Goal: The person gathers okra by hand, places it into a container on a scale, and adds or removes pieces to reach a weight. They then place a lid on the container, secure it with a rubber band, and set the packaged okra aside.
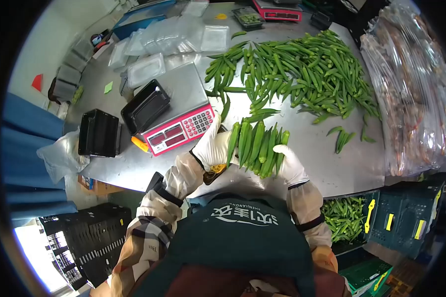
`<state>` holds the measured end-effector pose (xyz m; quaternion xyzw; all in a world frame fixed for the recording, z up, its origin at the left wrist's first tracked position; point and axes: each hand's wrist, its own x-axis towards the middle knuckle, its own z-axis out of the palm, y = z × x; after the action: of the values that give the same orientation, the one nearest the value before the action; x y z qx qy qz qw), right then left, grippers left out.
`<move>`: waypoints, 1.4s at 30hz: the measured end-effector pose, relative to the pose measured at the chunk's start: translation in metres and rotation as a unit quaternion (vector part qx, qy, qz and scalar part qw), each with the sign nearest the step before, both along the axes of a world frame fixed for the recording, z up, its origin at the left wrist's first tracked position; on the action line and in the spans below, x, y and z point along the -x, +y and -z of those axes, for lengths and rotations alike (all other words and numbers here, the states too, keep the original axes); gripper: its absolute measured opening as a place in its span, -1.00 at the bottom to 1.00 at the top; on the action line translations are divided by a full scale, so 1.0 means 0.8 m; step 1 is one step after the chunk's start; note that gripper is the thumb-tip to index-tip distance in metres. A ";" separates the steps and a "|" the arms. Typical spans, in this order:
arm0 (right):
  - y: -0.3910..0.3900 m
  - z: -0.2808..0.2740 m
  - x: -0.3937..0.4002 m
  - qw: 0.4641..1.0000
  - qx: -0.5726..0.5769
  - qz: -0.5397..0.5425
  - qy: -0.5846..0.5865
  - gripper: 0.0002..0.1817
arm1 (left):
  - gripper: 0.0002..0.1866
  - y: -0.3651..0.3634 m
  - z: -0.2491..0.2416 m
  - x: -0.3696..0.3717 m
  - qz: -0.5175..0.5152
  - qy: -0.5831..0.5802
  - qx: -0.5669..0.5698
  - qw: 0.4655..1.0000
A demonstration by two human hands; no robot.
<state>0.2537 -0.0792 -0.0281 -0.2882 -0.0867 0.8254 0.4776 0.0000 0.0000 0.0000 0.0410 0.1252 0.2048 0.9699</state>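
nearest, dark green apron (243,237) at six o'clock, reading the dial from the okra bundle (259,148). toward four, below the table (344,163), dark okra crate (370,216) with a yellow handle.

just beyond the apron, right hand (291,166) at four o'clock: white-gloved, partly closed on the bundle's right edge, with thumb laid over the outer pods and other fingers mostly out of sight. at nine, left hand (210,148), also white-gloved: half curled, apparently gripping the left edge; hard to tell how tightly, with fingertips hidden. between the two, over the near side of the table, the bundle itself: pods side by side in a row, lengthwise roughly twelve to six, with uneven ends.

for a steady hold, probably best to press lightly and evenly from both flanks, so as not to bruise the ridges or lose the middle pods. line up the ends; avoid twisting.

at eight, small dark holder (209,179), partly under the left hand. farther, at ten, pink-edged scale (188,131) with black tray (143,106) tilted on top; at nine, second black tray (99,133). at one, loose okra heap (312,69), spread wide. farthest, clear plastic trays (168,37) at eleven and second scale (280,15) near twelve.
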 end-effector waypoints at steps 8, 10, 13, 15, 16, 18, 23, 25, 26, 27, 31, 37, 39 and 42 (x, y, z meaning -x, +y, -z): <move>0.005 -0.019 0.063 0.999 0.029 0.013 -0.034 -0.58 | -0.40 -0.020 0.017 0.060 -0.049 0.078 -0.109 0.990; 0.011 -0.027 0.073 1.000 0.007 -0.014 -0.026 -0.58 | -0.47 -0.022 0.019 0.072 -0.065 0.095 -0.097 0.989; 0.024 -0.032 0.101 0.999 0.000 -0.032 -0.029 -0.59 | -0.48 -0.017 0.019 0.104 -0.084 0.068 -0.062 0.992; 0.032 -0.039 0.122 0.998 0.007 -0.042 -0.053 -0.59 | -0.51 -0.014 0.011 0.129 -0.092 0.082 -0.053 0.991; 0.035 -0.050 0.134 0.996 0.011 -0.049 -0.070 -0.59 | -0.51 -0.010 0.004 0.141 -0.095 0.083 -0.061 0.990; 0.046 -0.062 0.165 0.995 0.023 -0.064 -0.078 -0.58 | -0.55 -0.002 -0.002 0.173 -0.099 0.089 -0.071 0.989; 0.095 -0.058 0.269 0.993 0.002 -0.114 0.010 -0.57 | -0.61 0.046 -0.017 0.269 -0.106 0.172 -0.138 0.970; 0.118 -0.054 0.310 0.991 0.006 -0.124 0.039 -0.59 | -0.58 0.071 -0.049 0.310 -0.080 0.208 -0.154 0.963; 0.129 -0.059 0.329 0.991 0.005 -0.130 0.041 -0.59 | -0.55 0.079 -0.060 0.322 -0.103 0.217 -0.152 0.959; 0.140 -0.063 0.346 0.990 0.001 -0.136 0.044 -0.59 | -0.56 0.084 -0.080 0.334 -0.106 0.209 -0.131 0.963; 0.173 -0.071 0.401 0.988 -0.011 -0.154 0.003 -0.61 | -0.55 0.107 -0.075 0.374 -0.152 0.280 -0.185 0.929; 0.194 -0.064 0.435 0.992 -0.004 -0.110 -0.056 -0.79 | -0.55 0.134 -0.044 0.387 -0.162 0.304 -0.205 0.916; 0.203 -0.056 0.442 0.992 0.005 -0.119 -0.047 -0.79 | -0.55 0.152 -0.029 0.395 -0.152 0.357 -0.219 0.895; 0.218 -0.028 0.463 0.997 0.036 -0.070 -0.024 -0.77 | -0.56 0.176 -0.012 0.405 -0.124 0.424 -0.284 0.851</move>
<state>-0.1166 0.0952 -0.0054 -0.3183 -0.0887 0.8519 0.4063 -0.3237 0.1410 0.0098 0.3817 0.4645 0.3130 0.7352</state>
